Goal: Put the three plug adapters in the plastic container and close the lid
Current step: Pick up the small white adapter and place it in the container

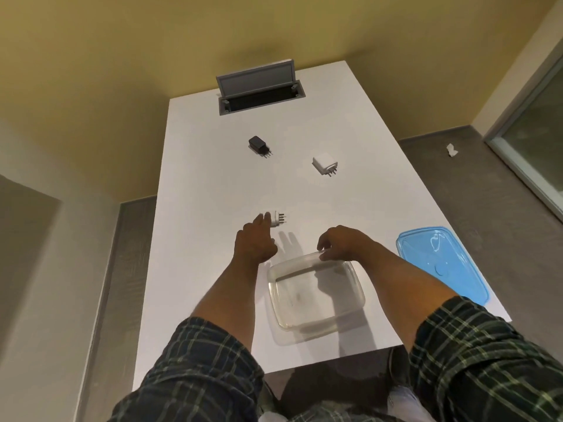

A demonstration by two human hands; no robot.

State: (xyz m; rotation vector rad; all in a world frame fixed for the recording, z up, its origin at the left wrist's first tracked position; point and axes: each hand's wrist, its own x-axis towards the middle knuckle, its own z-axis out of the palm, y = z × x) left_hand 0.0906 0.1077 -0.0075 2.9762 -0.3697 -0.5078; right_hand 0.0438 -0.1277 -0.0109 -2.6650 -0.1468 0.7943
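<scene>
Three plug adapters lie on the white table [213, 178]: a black adapter [258, 145] far back, a white adapter [324, 164] to its right, and a small white adapter [277, 220] nearest me. My left hand [255, 239] reaches over the small one, fingertips touching its body, fingers apart. The clear plastic container [315, 295] stands open and empty in front of me. My right hand [338, 242] pinches its far rim. The blue lid [441, 264] lies flat to the right of the container.
A grey cable hatch [259, 86] stands flipped open at the table's far end. The table's near edge runs just below the container. A crumpled white scrap [451, 150] lies on the grey floor at right.
</scene>
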